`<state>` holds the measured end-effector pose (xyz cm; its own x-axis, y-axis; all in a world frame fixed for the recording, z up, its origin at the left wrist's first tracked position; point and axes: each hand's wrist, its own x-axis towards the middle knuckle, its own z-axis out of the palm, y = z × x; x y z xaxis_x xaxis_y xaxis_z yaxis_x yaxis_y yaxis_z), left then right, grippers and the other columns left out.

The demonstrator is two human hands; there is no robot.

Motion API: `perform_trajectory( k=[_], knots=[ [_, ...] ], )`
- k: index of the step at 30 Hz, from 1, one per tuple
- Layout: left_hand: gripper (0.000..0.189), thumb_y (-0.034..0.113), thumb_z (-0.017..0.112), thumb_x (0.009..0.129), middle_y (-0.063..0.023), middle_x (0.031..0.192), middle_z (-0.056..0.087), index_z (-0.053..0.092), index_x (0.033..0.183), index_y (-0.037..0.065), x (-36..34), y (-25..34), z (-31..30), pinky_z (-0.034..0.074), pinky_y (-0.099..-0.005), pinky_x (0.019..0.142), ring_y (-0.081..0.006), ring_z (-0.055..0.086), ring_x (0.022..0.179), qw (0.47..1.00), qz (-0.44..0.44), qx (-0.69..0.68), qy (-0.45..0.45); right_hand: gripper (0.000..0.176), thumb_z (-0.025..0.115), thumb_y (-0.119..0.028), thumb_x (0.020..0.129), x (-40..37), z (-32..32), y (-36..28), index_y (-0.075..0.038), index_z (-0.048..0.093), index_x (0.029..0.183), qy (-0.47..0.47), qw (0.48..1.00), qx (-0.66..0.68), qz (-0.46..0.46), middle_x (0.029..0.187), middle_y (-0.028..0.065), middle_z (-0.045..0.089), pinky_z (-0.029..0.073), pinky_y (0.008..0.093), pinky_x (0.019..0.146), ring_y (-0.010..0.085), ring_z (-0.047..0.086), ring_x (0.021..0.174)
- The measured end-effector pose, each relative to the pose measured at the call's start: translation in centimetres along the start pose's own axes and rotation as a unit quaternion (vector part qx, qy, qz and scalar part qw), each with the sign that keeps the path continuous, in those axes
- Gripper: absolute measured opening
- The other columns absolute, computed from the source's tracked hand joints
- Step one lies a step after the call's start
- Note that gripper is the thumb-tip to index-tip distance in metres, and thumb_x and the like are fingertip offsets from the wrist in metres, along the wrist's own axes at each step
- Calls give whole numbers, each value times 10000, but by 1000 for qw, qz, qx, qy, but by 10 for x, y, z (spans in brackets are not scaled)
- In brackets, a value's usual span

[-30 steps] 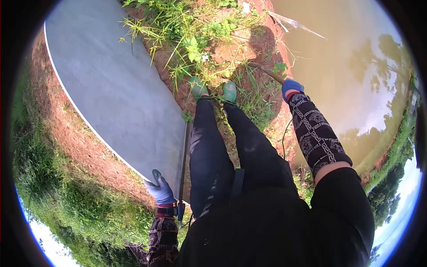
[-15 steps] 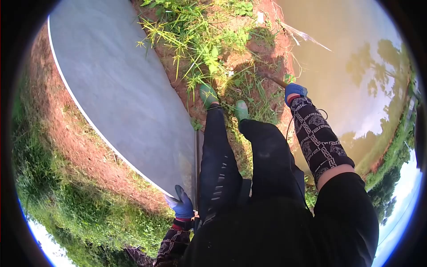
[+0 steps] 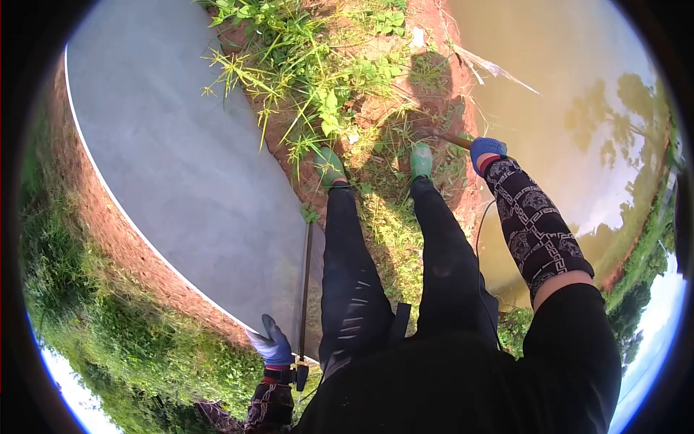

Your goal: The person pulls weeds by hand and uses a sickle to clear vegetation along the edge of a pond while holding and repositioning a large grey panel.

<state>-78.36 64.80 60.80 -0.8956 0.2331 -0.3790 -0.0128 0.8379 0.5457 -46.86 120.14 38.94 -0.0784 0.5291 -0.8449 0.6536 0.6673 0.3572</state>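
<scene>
My right hand (image 3: 488,153), in a blue knit glove, is closed round the brown wooden handle (image 3: 455,139) of a long-handled tool. Its dark far end lies on the soil among cut grass, and its exact kind cannot be made out. At the lower left my left hand (image 3: 273,343), gloved in blue and white, has its thumb standing apart from the fingers and nothing visible in it. Close beside it runs a thin dark rod (image 3: 306,289) with a black piece at its lower end, next to the left wrist.
My green shoes (image 3: 421,160) stand on a narrow grassy bank (image 3: 379,195). Muddy water (image 3: 535,79) borders it on the right. Left of it spreads a smooth grey surface (image 3: 181,145) with a white edge. Leafy weeds (image 3: 325,94) grow ahead, and a dry stalk (image 3: 495,69) leans over the water.
My right foot has moved forward and to the right, and the legs stand further apart. My left hand is slightly lower and further left. The right hand has shifted slightly rightward, still holding the handle.
</scene>
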Motion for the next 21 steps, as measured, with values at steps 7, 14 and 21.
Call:
perform_trajectory(
  k=[7, 14, 21],
  knots=[
    [489, 46, 646, 881, -183, 1207, 540, 465, 1331, -18, 6, 19, -5, 481, -380, 905, -252, 561, 1034, 996, 28, 85, -7, 205, 586, -226, 893, 21, 56, 85, -76, 684, 992, 24, 995, 90, -32, 832, 129, 723, 574, 411, 630, 285, 718, 723],
    [515, 49, 625, 893, -206, 1311, 550, 460, 1376, -20, 45, 189, 55, 476, -420, 975, -332, 552, 1175, 942, 259, 212, 21, 334, 655, -256, 852, -34, 109, 100, -13, 554, 1058, -150, 809, 562, 88, 698, 100, 629, 540, 326, 471, 191, 637, 524],
    [332, 71, 623, 928, -37, 1029, 653, 584, 1249, -1, 59, 158, 295, 502, -230, 767, -81, 603, 879, 890, -146, -218, -374, 372, 686, -378, 880, 3, 104, 45, -35, 605, 1001, -152, 546, 815, 125, 638, 9, 546, 448, 273, 418, 137, 563, 487]
  ],
)
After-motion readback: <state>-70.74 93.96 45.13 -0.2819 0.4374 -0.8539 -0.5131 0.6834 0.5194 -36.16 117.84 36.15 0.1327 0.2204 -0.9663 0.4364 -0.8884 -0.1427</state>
